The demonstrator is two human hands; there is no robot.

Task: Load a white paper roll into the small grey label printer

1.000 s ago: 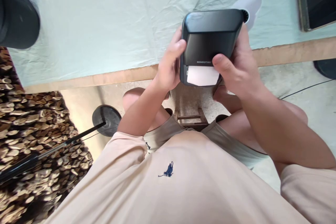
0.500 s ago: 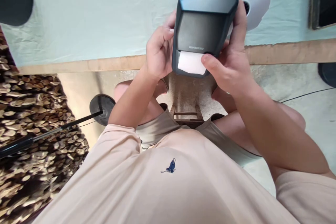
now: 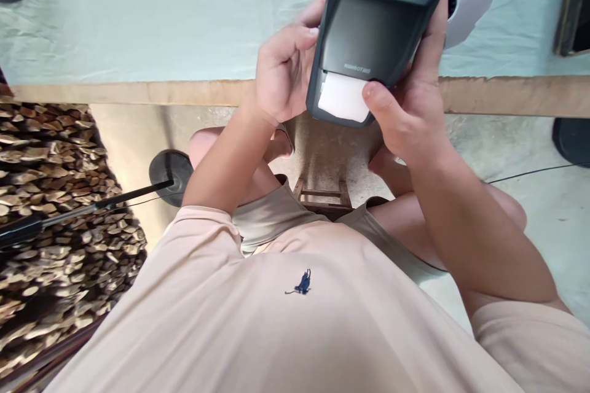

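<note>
A dark grey label printer point(image 3: 373, 37) is held up above the near edge of the table, its top tilted slightly to the right. A white paper label point(image 3: 343, 97) shows at its lower end. My left hand point(image 3: 286, 70) grips the printer's left side, thumb against the edge and the other fingers partly hidden behind it. Around the right side wraps my right hand point(image 3: 417, 104), with its thumb pressed on the label's right corner. Just beyond the right hand, a white roll with a dark core point(image 3: 472, 3) lies on the table, partly covered.
A pale green cloth point(image 3: 161, 18) covers the table, which has a wooden front edge point(image 3: 138, 92). A dark-framed object point(image 3: 576, 12) is at the far right. On the left stand a black stand base point(image 3: 161, 163) and stacked firewood point(image 3: 59, 178). A wooden stool point(image 3: 322, 193) shows between the legs.
The printer and both hands have shifted up and to the right in view, and the printer leans a little more. The grip and the thumb on the label look the same.
</note>
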